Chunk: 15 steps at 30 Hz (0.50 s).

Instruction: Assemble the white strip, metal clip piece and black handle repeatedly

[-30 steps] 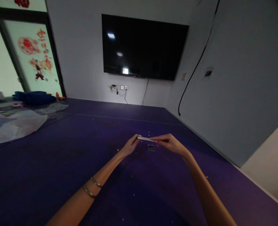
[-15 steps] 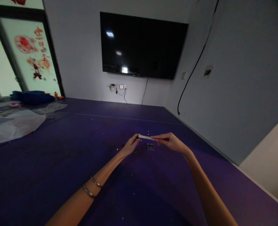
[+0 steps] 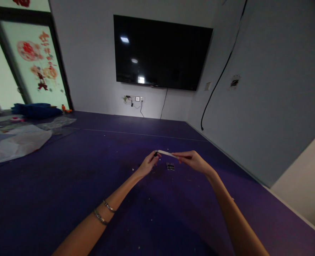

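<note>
My left hand [image 3: 148, 165] is closed in a pinch around a small black piece [image 3: 156, 153], whose kind is too small to tell. From that piece a slender white stick [image 3: 166, 153] runs to the right, sloping slightly down. Its other end sits between the thumb and fingers of my right hand [image 3: 193, 160], which is also closed. Whether the stick touches the black piece or passes into it, I cannot tell. Just below the stick, a small dark, silvery rectangular thing [image 3: 170, 166] lies on the purple floor covering [image 3: 136, 209]. Small white bits are scattered around it.
Clear plastic sheeting and papers [image 3: 21, 144] lie at the left, with a blue cloth bundle [image 3: 37, 110] and a small orange object [image 3: 66, 109] behind. A black cable [image 3: 222, 73] hangs along the right wall. A television [image 3: 162, 53] hangs on the wall ahead.
The white stick has turned a little and now looks narrower, with its left end slightly higher. Both hands stay nearly in the same place.
</note>
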Tool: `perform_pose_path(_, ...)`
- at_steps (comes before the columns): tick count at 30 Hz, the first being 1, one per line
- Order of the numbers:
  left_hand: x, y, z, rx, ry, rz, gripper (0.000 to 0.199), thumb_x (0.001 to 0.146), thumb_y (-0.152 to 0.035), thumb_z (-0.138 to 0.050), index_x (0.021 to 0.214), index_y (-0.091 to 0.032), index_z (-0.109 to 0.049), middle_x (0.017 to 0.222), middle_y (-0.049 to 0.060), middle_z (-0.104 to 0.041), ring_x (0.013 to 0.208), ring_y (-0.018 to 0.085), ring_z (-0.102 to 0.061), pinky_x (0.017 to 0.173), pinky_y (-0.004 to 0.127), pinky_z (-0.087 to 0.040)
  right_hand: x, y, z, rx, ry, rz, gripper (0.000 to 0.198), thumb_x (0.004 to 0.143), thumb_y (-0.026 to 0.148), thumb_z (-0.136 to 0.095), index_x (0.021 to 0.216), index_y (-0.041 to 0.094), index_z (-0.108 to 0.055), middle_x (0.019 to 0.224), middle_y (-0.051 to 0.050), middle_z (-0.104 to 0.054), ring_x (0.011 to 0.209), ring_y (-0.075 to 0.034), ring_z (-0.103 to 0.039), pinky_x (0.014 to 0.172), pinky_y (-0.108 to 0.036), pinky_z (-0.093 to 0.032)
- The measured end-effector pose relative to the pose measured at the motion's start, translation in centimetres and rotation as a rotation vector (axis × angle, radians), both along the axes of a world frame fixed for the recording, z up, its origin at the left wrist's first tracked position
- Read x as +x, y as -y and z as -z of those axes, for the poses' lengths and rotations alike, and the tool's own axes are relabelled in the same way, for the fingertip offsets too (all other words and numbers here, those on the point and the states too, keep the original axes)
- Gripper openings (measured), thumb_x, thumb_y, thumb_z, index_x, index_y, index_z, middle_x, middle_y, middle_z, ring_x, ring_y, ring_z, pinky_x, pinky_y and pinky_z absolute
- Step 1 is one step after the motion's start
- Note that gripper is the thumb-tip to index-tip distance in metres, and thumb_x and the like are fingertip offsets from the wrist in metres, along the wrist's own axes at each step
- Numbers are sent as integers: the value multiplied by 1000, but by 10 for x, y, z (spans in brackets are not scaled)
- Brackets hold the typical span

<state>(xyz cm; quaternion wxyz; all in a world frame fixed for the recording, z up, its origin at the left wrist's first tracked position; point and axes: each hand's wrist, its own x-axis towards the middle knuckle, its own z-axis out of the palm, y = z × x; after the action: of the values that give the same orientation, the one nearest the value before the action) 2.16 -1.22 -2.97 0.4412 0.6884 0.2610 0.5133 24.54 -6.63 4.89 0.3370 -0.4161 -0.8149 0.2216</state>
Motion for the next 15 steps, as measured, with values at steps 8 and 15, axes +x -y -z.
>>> perform_pose_path(8,6,1,1,-467,265,104,26,76,-42,-55,81,-18,-45,51,-8,-40,34,6,-39,37,20,-34,-1,-6,8,-48,-76,85,39,79,37,-52,112,18,-62,73,-3,-65,48,-7,-46,46,-20,-37)
perform_pose_path(15,16,19,-8,-805,393,-51,10,81,-20,-47,74,-14,-49,43,-9,-36,27,3,-28,32,17,-20,-15,-26,41,-4,-126,180,42,80,36,-51,113,13,-61,78,-7,-68,53,-12,-56,53,-25,-46)
